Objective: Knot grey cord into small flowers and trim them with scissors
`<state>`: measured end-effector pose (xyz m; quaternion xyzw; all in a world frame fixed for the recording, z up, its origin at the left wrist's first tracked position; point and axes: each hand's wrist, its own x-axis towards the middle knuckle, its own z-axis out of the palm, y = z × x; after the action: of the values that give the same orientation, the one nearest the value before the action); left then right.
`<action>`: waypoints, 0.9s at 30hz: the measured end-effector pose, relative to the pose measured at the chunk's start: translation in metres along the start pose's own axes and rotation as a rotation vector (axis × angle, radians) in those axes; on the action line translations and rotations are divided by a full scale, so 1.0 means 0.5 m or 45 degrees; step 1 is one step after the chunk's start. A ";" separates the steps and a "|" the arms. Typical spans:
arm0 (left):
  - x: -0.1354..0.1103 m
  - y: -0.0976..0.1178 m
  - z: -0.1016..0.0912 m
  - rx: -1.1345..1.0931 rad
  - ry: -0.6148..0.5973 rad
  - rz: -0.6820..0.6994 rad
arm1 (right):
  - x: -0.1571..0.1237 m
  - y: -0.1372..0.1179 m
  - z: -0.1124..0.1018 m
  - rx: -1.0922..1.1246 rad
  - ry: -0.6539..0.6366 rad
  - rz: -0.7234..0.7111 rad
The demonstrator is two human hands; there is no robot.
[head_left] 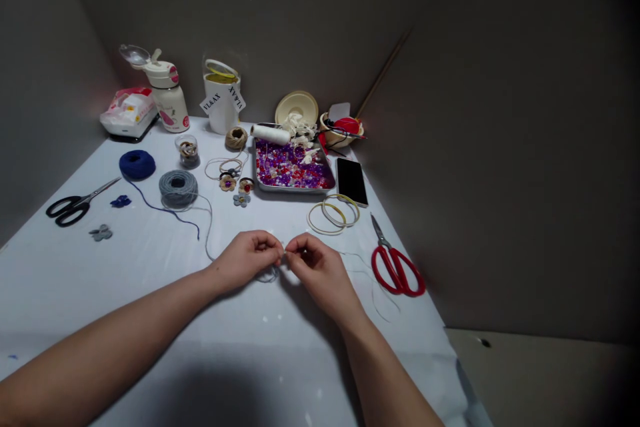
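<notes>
Over the middle of the table, my left hand (pixel 253 255) and my right hand (pixel 320 269) meet fingertip to fingertip, both closed in a pinch. A tiny pale piece shows between the fingertips, too small to name. Grey yarn (pixel 209 230) runs from a grey yarn ball (pixel 179 187) into my left hand, and a bit of it hangs below those fingers. On the right, a thin thread (pixel 373 287) trails over the table from behind my right hand. Small crocheted flowers (pixel 242 199) lie beyond my hands, near two bangles (pixel 332 215).
Red-handled scissors (pixel 395 263) lie right, black-handled scissors (pixel 77 203) left. A bead tray (pixel 295 189) stands at the back beside a phone (pixel 352 182). Blue yarn (pixel 137 164), a bottle (pixel 170 103), a white canister (pixel 220 113) and a small basket (pixel 337 137) stand farther off.
</notes>
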<state>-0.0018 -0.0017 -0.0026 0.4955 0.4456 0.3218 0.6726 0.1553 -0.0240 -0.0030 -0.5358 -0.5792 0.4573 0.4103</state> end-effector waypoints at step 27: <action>0.006 0.015 -0.041 -0.684 -0.437 -0.674 | -0.008 -0.023 -0.014 -0.418 -0.106 -0.585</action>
<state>-0.0193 0.0111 0.0016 0.2169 0.3392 0.1552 0.9021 0.1596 -0.0272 0.0098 -0.4304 -0.7681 0.2742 0.3868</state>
